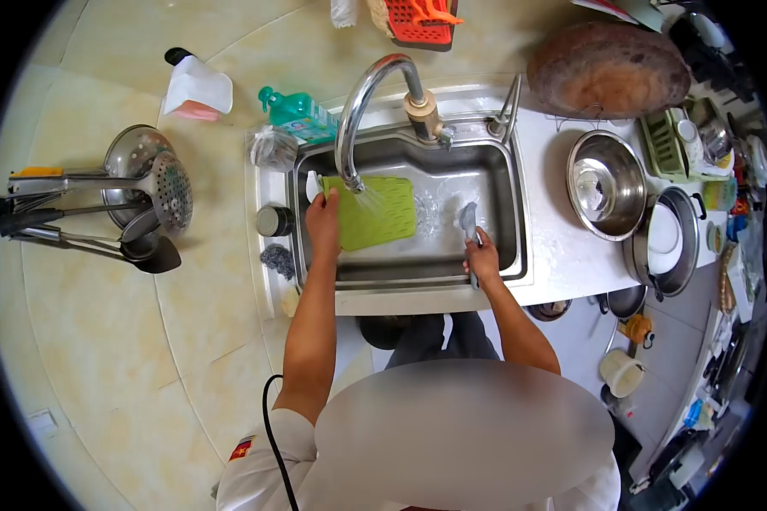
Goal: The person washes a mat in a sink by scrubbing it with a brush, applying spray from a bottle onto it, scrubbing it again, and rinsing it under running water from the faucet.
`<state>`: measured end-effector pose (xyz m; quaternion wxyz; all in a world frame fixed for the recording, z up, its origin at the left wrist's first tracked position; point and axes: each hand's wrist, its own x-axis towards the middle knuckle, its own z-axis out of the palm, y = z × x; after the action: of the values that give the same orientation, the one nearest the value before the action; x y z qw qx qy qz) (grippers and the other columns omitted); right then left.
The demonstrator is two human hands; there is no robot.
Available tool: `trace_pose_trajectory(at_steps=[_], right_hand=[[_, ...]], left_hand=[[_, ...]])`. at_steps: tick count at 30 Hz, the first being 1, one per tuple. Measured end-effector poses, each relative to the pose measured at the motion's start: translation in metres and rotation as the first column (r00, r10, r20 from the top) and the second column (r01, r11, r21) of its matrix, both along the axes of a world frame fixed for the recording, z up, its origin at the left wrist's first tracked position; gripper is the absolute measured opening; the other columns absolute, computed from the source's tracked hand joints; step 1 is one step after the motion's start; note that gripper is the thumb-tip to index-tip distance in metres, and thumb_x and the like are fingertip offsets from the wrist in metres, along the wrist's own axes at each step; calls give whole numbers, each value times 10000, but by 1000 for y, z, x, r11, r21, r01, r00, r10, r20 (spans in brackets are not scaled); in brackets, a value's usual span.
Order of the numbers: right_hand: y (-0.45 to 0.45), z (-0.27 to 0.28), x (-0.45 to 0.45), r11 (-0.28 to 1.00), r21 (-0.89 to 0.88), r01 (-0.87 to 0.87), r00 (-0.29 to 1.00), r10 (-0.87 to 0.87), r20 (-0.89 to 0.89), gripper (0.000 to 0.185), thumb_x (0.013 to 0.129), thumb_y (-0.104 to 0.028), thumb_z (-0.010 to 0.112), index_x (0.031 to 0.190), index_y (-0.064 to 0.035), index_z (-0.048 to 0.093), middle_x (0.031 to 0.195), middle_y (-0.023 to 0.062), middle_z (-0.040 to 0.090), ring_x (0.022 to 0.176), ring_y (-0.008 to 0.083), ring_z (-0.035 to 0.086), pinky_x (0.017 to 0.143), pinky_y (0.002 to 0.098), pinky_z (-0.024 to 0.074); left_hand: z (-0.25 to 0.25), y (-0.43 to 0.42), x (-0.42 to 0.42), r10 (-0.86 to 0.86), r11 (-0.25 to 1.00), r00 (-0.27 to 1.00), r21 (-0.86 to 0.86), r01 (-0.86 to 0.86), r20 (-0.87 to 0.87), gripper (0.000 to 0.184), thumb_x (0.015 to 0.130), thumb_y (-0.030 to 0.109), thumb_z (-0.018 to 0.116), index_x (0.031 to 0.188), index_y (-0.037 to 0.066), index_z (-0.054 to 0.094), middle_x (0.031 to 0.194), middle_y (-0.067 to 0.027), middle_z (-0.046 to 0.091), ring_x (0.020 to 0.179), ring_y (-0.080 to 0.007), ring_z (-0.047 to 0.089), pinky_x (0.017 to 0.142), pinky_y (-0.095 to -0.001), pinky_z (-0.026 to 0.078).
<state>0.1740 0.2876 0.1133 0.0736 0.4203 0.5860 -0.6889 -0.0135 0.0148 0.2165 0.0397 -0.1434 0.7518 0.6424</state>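
Note:
My left hand [322, 223] grips the left edge of a green cutting board [379, 215], which is tilted inside the steel sink [521, 213]. Water from the curved faucet [347, 128] sprays onto the board's upper left part. In my right hand [483, 258] is a grey-handled scrub brush [469, 218], its pale head pointing up over the right half of the basin. The brush and the board are apart. A white piece [313, 186] shows at the board's upper left corner; I cannot tell what it is.
Left of the sink are a green soap bottle [302, 115], a jar [273, 221] and a steel wool scrubber [277, 260]. Steel bowls [607, 186] and a pot [682, 264] stand on the right counter. Ladles and skimmers [170, 192] hang at the left wall.

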Motion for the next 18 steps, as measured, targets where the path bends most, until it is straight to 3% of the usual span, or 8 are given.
trace_pose_trajectory(at_steps=[3, 9, 12, 13, 15, 18], right_hand=[[3, -3, 3, 997, -64, 44, 999, -45, -17, 577, 939, -149, 600, 1473, -46, 408, 643, 22, 532, 449, 115, 508, 398, 283, 426], [10, -7, 1, 993, -67, 93, 995, -94, -17, 574, 935, -138, 591, 1471, -45, 407, 661, 23, 528, 468, 119, 512, 408, 282, 435], [12, 2, 0, 996, -45, 82, 991, -86, -103, 570, 940, -142, 585, 1471, -49, 400, 721, 37, 548, 480, 123, 517, 416, 283, 444], [12, 7, -1, 997, -29, 74, 986, -77, -149, 570, 942, -143, 583, 1472, -51, 395, 749, 43, 558, 484, 124, 519, 419, 282, 448], [3, 33, -7, 984, -176, 28, 965, -72, -252, 573, 946, -150, 581, 1476, -57, 383, 808, 61, 568, 510, 128, 531, 438, 276, 461], [-22, 47, -24, 926, -377, 10, 962, -111, -248, 627, 950, -172, 593, 1505, -84, 316, 884, 75, 568, 555, 129, 549, 462, 274, 481]], left_hand=[[5, 18, -7, -39, 973, 999, -227, 43, 21, 258, 947, 231, 617, 964, -17, 684, 764, -28, 641, 670, -93, 510, 625, -303, 429], [-1, 45, -18, 126, 978, 990, -159, -135, -66, 277, 946, 213, 610, 862, -43, 676, 716, -40, 631, 667, -98, 527, 619, -312, 434], [23, 39, -16, 101, 963, 995, -252, -94, 14, 264, 958, 208, 602, 893, -37, 677, 743, -54, 641, 686, -111, 552, 643, -323, 457], [17, 30, -18, 84, 981, 996, -178, -79, 24, 259, 961, 207, 601, 912, -36, 675, 768, -61, 648, 700, -116, 562, 653, -324, 464], [-6, 11, -19, 49, 998, 997, -28, -48, 54, 250, 967, 205, 598, 950, -33, 671, 820, -75, 662, 729, -125, 580, 675, -327, 478], [0, 17, -2, 7, 982, 997, -190, 9, 81, 247, 971, 206, 595, 1031, -28, 649, 888, -81, 664, 767, -138, 594, 686, -326, 486]])
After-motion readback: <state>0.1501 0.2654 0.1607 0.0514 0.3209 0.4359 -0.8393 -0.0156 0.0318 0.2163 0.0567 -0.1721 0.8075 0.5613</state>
